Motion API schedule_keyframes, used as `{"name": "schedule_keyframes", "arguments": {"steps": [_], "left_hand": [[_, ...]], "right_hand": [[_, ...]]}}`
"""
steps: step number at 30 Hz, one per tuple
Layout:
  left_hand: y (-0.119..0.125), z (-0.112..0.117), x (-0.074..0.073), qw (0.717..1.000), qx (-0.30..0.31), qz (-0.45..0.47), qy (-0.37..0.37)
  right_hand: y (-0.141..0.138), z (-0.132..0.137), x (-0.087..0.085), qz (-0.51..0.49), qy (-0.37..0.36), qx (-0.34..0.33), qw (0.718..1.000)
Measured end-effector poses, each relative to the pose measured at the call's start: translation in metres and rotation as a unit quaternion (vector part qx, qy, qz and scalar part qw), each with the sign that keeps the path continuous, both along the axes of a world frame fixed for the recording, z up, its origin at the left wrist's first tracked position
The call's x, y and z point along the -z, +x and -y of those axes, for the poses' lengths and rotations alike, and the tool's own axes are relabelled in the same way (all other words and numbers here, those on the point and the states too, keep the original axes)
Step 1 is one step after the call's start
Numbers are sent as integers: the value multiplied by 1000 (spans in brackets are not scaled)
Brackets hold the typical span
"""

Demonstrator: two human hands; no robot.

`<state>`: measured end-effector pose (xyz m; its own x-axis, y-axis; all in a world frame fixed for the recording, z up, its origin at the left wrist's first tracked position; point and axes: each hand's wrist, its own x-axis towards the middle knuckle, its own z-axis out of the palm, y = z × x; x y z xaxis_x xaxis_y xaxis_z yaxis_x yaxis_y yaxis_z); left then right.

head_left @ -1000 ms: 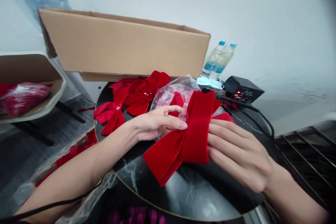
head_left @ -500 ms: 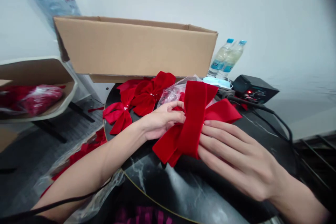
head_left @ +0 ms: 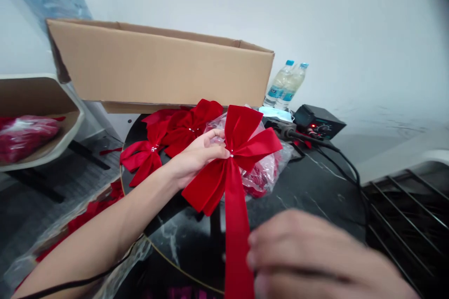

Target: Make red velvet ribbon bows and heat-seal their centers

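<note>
My left hand pinches a red velvet ribbon bow at its middle, where a small silvery tie shows. The bow's loops spread up and to the right, and more ends hang at lower left. A long red tail runs straight down from the centre and out of the frame. Beside that tail, my right hand is smeared by motion; its fingertips are close to the ribbon's right edge, and whether they grip it cannot be made out. Behind the left hand lie several finished-looking red bows with silvery ties.
A clear bag of red pieces lies on the round black marbled table. Behind are a large cardboard box, two bottles, a blue mask and a black control box with cables. A chair holds more red items.
My right hand has left the bow's centre and moved down toward me. The bow has turned, showing its tied middle and long tail. My left hand still holds it; the view has shifted right.
</note>
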<state>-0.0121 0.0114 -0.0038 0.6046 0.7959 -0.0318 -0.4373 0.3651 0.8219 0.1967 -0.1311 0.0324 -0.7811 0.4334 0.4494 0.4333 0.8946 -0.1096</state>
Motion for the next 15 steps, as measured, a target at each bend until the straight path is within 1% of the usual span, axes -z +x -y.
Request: {"name": "schedule_keyframes", "arguments": {"steps": [1, 3, 4, 5, 6, 7, 9, 11, 13, 15], "left_hand": [[1, 1, 0, 1000, 3, -4, 1], [2, 3, 0, 1000, 15, -10, 1], [3, 4, 0, 1000, 25, -12, 2], [3, 5, 1, 999, 36, -14, 3], [3, 6, 2, 999, 46, -16, 2], [3, 6, 2, 998, 56, -20, 2], [2, 4, 4, 997, 69, -35, 4], [1, 2, 6, 995, 76, -58, 9], [-1, -1, 6, 994, 80, -76, 13], [-1, -1, 6, 993, 83, -84, 13]], "right_hand": [[6, -5, -5, -12, 38, 55, 998], [13, -20, -8, 14, 143, 158, 977], [14, -28, -7, 41, 196, 183, 963], [14, -36, -4, 62, 237, 190, 951], [13, -44, -2, 73, 267, 176, 945], [12, -51, 0, 76, 282, 148, 945], [10, -60, 0, 76, 276, 85, 954], [11, -63, -4, 85, 247, 45, 964], [13, -63, -10, 100, 222, 35, 969], [13, -61, -14, 112, 189, 42, 975]]}}
